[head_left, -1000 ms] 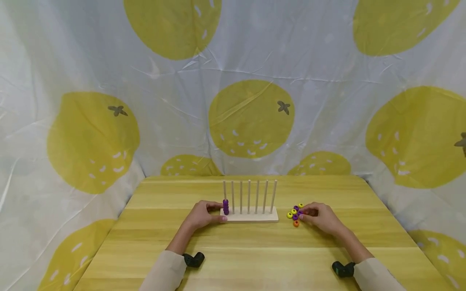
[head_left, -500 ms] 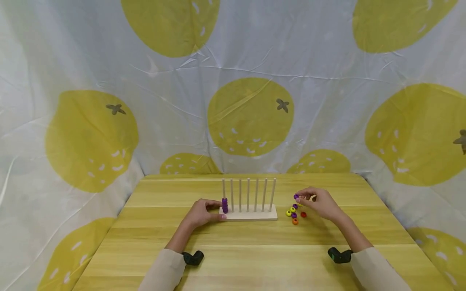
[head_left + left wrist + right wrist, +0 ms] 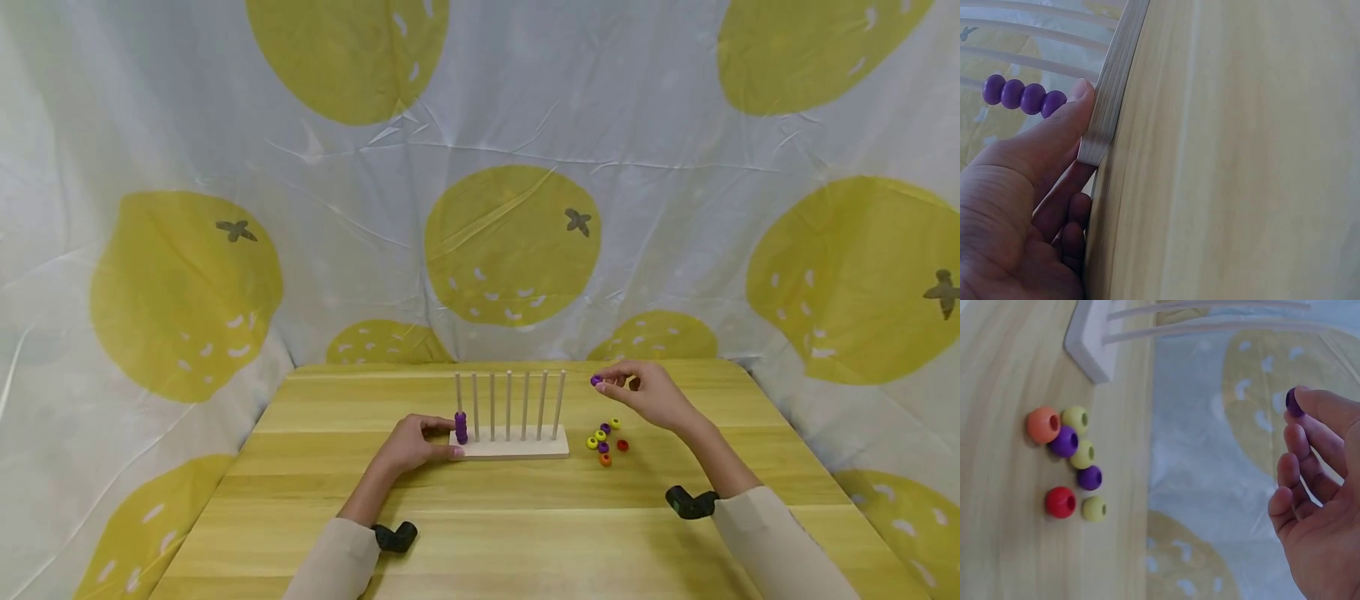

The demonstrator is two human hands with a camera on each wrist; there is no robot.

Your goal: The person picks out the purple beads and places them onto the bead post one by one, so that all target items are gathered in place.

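A pale wooden peg stand [image 3: 513, 451] with a row of several upright rods stands on the table. Its leftmost rod carries a stack of purple beads [image 3: 1022, 95], while the other rods are bare. My left hand [image 3: 409, 442] grips the left end of the stand's base, thumb along the front and fingers around behind. Up in the air, right of the stand, my right hand [image 3: 654, 398] pinches a purple bead [image 3: 1293, 403] between thumb and index finger. In the right wrist view its other fingers are loosely bent below the bead.
Loose beads lie right of the stand: a red bead [image 3: 1060, 502], an orange bead [image 3: 1043, 425], two purple ones and three yellow ones. The wooden table [image 3: 480, 542] ends at a lemon-print cloth [image 3: 517, 250] behind.
My right hand has lifted a purple bead out of the loose group and carried it up and slightly left. The red bead has come into sight. My left hand stays on the base.
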